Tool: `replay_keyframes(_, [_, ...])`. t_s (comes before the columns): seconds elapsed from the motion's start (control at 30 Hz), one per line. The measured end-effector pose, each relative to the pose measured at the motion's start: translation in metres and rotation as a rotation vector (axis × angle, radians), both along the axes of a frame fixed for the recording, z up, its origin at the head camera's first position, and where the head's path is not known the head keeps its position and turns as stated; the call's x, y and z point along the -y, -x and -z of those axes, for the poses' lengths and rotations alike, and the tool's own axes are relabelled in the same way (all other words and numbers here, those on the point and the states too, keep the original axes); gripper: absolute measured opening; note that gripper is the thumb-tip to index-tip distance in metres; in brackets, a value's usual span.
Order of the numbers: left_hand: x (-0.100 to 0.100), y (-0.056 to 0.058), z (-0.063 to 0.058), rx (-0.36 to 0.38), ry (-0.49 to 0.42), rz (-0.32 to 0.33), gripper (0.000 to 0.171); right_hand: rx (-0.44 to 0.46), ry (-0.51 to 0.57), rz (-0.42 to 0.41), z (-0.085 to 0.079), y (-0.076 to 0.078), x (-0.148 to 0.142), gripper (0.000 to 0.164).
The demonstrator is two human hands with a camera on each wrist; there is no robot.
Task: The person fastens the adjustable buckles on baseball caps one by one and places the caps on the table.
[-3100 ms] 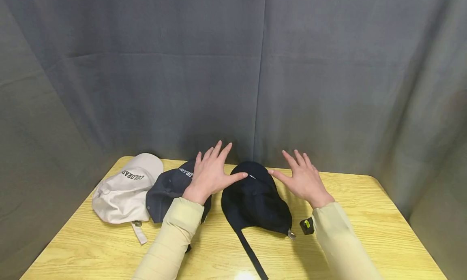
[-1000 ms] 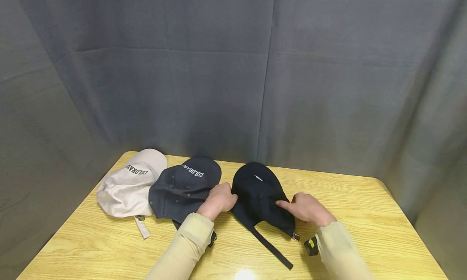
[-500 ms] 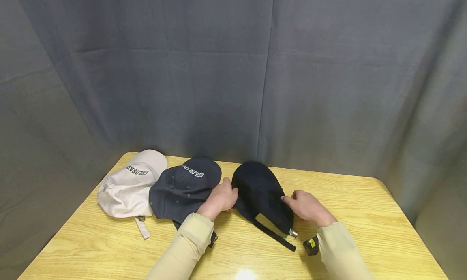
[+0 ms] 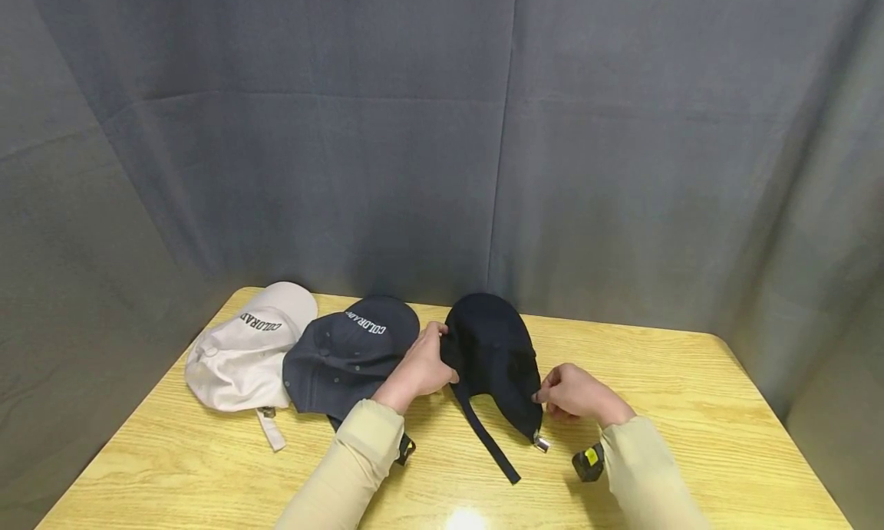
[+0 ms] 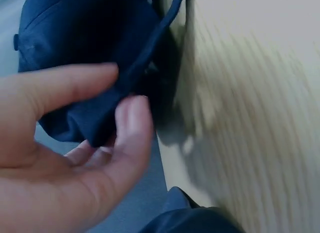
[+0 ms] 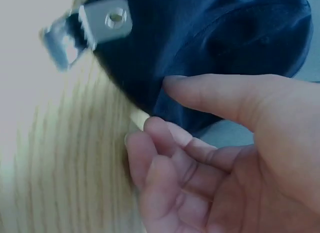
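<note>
A black baseball cap (image 4: 493, 346) lies at the table's middle, its opening and loose strap (image 4: 492, 442) facing the near side. My left hand (image 4: 423, 361) holds the cap's left edge; in the left wrist view the thumb (image 5: 95, 75) lies across the fabric and the fingers curl at the edge. On the opposite edge, my right hand (image 4: 572, 392) pinches the fabric. The right wrist view shows that thumb (image 6: 200, 90) on top and curled fingers (image 6: 160, 168) below. A metal buckle (image 6: 107, 20) hangs from the cap's near right corner.
A dark navy cap (image 4: 338, 369) with white lettering lies left of the left hand, partly behind it. Beyond it sits a beige cap (image 4: 238, 369) with dark lettering. Grey curtains (image 4: 442, 146) rise behind the wooden table (image 4: 677, 376) and along its sides.
Both hands, spread above the table at first, have lowered onto the black cap's edges. The cap has shifted slightly back, its white logo is no longer visible, and its strap has swung left.
</note>
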State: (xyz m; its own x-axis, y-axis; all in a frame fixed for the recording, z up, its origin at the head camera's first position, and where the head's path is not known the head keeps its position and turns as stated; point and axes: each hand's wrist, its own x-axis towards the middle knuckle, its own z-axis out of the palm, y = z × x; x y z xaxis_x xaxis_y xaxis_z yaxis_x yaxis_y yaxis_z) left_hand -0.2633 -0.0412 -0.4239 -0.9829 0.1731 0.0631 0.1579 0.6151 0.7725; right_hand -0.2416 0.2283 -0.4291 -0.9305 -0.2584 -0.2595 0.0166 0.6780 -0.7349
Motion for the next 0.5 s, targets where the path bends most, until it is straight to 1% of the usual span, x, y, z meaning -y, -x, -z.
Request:
replay_keyframes(0.07, [0.001,0.0,0.001,-0.016,-0.01,-0.018,0.069,0.007,0.028,-0.01,0.001,0.0,0.0,0.023])
replay_keyframes(0.17, [0.001,0.002,0.004,-0.024,-0.002,-0.068,0.055,0.023,0.075,-0.008,0.002,0.001,0.001,0.02])
replay_keyframes(0.23, [0.002,0.003,0.005,-0.02,0.049,-0.096,0.042,0.042,0.101,0.016,0.002,0.002,0.002,0.016])
replay_keyframes(0.3, [0.002,0.004,0.006,-0.011,0.124,-0.108,0.031,0.066,0.121,0.052,0.003,0.003,0.004,0.014])
replay_keyframes(0.37, [0.002,0.005,0.007,-0.009,0.197,-0.114,0.022,0.086,0.147,0.093,0.003,0.004,0.006,0.018])
replay_keyframes(0.43, [0.002,0.005,0.007,-0.001,0.243,-0.122,0.019,0.103,0.179,0.121,0.003,0.005,0.008,0.022])
replay_keyframes(0.5, [0.002,0.006,0.007,0.003,0.27,-0.135,0.022,0.12,0.224,0.134,0.002,0.004,0.01,0.027])
